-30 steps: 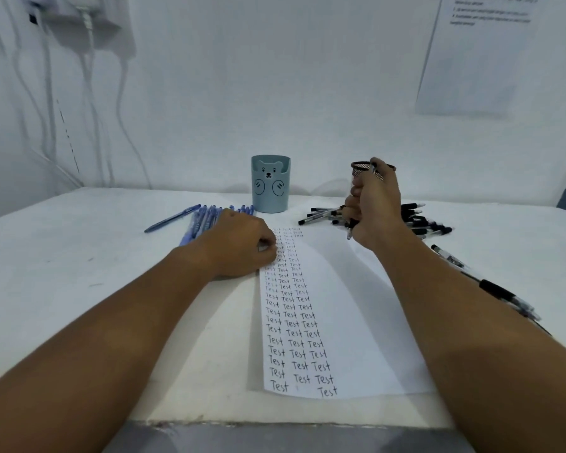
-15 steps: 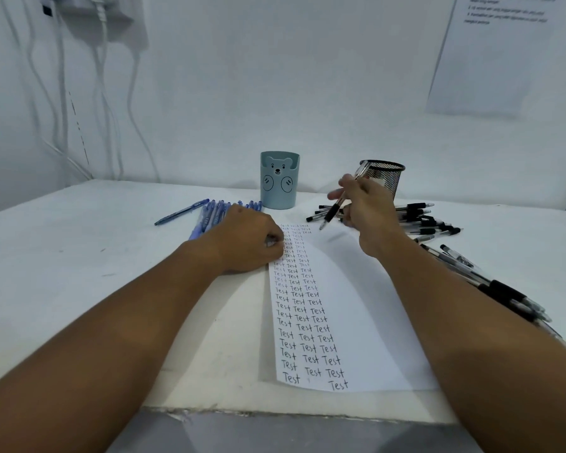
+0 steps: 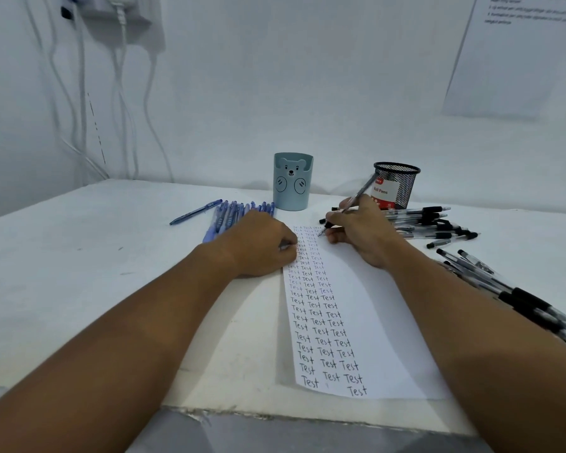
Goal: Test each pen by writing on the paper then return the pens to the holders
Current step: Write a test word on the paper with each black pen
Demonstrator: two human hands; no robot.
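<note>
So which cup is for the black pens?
Look at the far side of the white table, by the wall. Two holders stand there; take the right one, the black mesh holder behind the black pens. The other, the blue bear cup, is solid.

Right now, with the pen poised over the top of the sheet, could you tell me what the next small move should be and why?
Probably lower the tip and write one more "Test". The right hand grips a pen whose tip sits at the far end of the paper, beside the written columns, while the left hand steadies the sheet's edge. The mesh holder stands just behind for returning it afterwards.
</note>
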